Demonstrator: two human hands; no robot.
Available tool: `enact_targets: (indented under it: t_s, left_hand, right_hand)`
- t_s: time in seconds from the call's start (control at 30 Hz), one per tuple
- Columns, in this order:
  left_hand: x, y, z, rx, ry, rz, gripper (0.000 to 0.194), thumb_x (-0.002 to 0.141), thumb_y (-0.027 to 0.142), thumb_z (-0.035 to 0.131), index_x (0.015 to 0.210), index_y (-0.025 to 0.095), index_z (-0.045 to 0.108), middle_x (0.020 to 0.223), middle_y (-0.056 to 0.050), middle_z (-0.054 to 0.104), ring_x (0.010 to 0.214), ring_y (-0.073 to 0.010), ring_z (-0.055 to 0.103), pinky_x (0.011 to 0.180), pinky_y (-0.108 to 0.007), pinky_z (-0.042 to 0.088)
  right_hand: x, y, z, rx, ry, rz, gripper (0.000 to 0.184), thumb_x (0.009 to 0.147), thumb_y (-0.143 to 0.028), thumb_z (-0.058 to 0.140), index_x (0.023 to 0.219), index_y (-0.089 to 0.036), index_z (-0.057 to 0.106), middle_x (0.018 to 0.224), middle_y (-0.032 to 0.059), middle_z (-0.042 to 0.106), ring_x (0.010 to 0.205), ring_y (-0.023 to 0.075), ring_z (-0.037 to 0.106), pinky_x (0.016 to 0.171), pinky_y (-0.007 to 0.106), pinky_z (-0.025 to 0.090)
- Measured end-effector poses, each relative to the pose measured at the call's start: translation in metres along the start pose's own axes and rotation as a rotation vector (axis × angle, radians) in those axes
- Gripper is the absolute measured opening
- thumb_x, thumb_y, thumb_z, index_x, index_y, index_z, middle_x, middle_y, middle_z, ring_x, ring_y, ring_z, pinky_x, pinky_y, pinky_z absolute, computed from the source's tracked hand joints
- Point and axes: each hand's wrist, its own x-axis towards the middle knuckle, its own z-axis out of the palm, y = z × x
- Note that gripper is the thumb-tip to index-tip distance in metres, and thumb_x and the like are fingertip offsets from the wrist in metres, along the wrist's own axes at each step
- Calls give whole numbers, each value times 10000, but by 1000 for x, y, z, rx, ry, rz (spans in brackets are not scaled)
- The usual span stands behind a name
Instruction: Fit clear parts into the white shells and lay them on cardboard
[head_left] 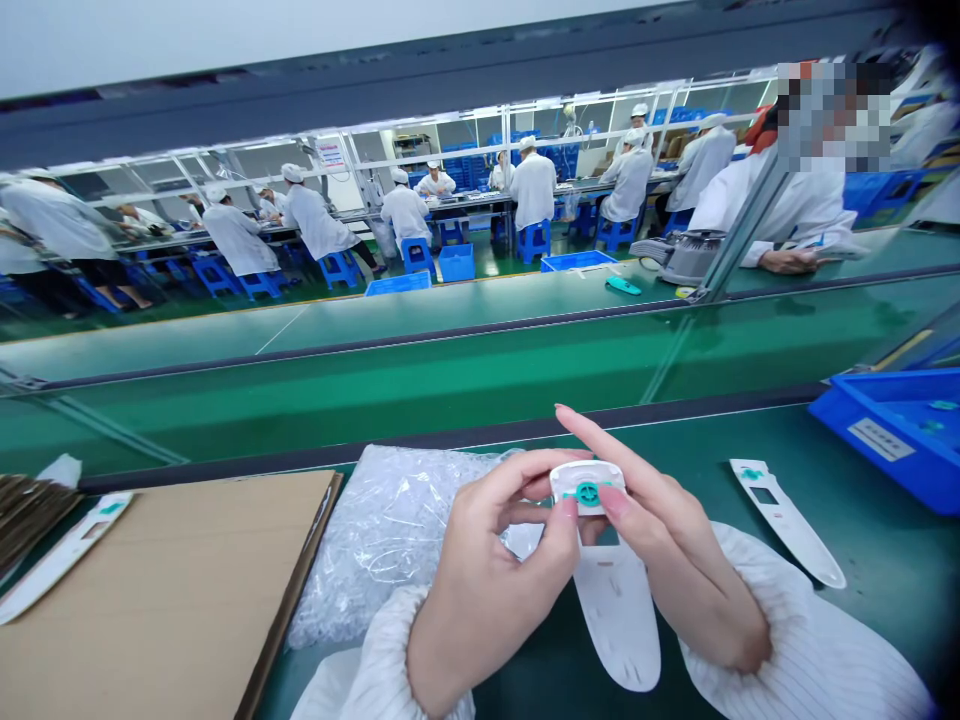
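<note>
At the far left of the near green worktop (pixel 847 545), a stack of brown corrugated card (pixel 30 515) is partly seen, and a long white plastic shell (pixel 64 555) with a teal mark lies beside it. To the right of these, a flat sheet of brown cardboard (pixel 157 600) is laid on the worktop, and a clear plastic bag (pixel 382 540), crumpled and filled with small transparent items, is placed against its right edge.

At the centre, a small white plastic part (pixel 587 490) with a round teal insert is held in the air above the worktop, between both hands. It is gripped by the left hand (pixel 487 570), whose fingers (pixel 517 470) are curled narrowly around its left side. The right hand (pixel 675 540) pinches it from the other side, with the thumb pressed against its lower right corner and the index finger stretched over its top. Both wrists are covered by ribbed white cuffs.

A rounded white plastic shell (pixel 619 620) lies beneath the hands. Further right, a white plastic shell with a small dark window (pixel 787 520) is set on the worktop, and a blue plastic bin (pixel 900 440) holding teal-marked pieces stands at the right edge.

Beyond a glass partition, co-workers (pixel 315 220) in white coats and caps are seated at long benches.
</note>
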Motion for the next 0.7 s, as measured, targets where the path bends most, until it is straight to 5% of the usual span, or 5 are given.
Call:
enact_targets:
  t_s: [0.13,0.33,0.5,0.7]
  left_hand:
    - [3,-2,0,-14,22,14,286,888,89,602,1074,246,753,1050,-13,784,840,-107,761,713,-122,629]
    - [2,-2,2,-12,43,27,279,876,78,589,1042,232,750,1031,-25,784,869,-135,761,721,-174,659]
    - [3,-4,2,-1,45,18,258,876,83,585,1027,222,742,1005,-27,781,861,-135,753,698,-161,649]
    - [2,-10,1,83,64,29,278,933,156,586,1148,280,711,1107,-13,756,945,-118,730,738,-145,628]
  right_hand:
    - [2,3,2,-49,16,-11,485,1114,-327,371,1593,-267,419,597,-19,555,600,170,610,481,222,438]
    - [1,5,3,-76,28,-19,457,1124,-351,380,1577,-327,435,645,1,592,902,222,699,491,213,446]
    - [0,5,3,-26,-14,-54,463,1126,-288,388,1561,-444,407,899,-35,722,885,167,717,632,201,544]
    - [4,10,5,38,10,29,414,1117,-371,429,1524,-343,500,878,10,741,909,209,732,630,228,595]
